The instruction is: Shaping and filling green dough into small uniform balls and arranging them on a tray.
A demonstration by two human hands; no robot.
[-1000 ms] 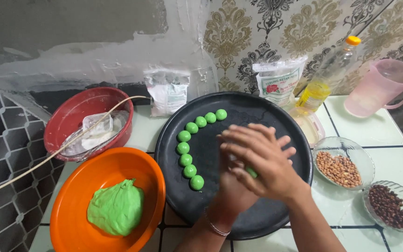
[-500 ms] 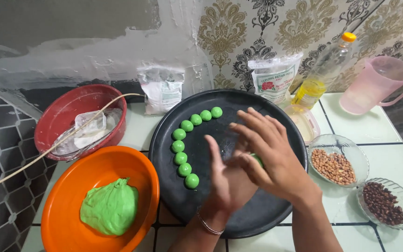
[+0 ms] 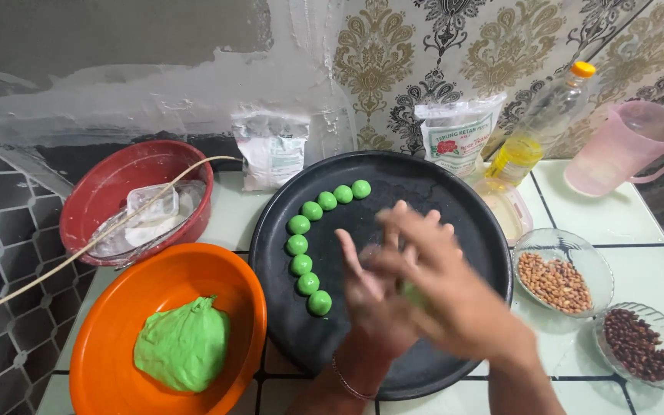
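Observation:
Over the black round tray point(image 3: 439, 184), my left hand point(image 3: 366, 303) lies palm up with my right hand point(image 3: 447, 288) pressed across it. A small piece of green dough point(image 3: 413, 296) shows between the two palms. The right hand is blurred by motion. Several green dough balls point(image 3: 307, 234) sit in an arc on the tray's left half, just left of my hands. At the lower left, an orange bowl point(image 3: 117, 307) holds a lump of green dough point(image 3: 182, 346).
A red bowl point(image 3: 101, 192) with a plastic tub and white powder stands at the left, a thin stick across it. Behind the tray are two flour bags point(image 3: 270, 154), an oil bottle point(image 3: 539, 123) and a pink jug point(image 3: 624, 146). Glass dishes of peanuts point(image 3: 559, 277) and dark beans point(image 3: 639, 346) are on the right.
My right hand has slid back and forth over the left palm with the dough between them. The balls on the tray have not moved.

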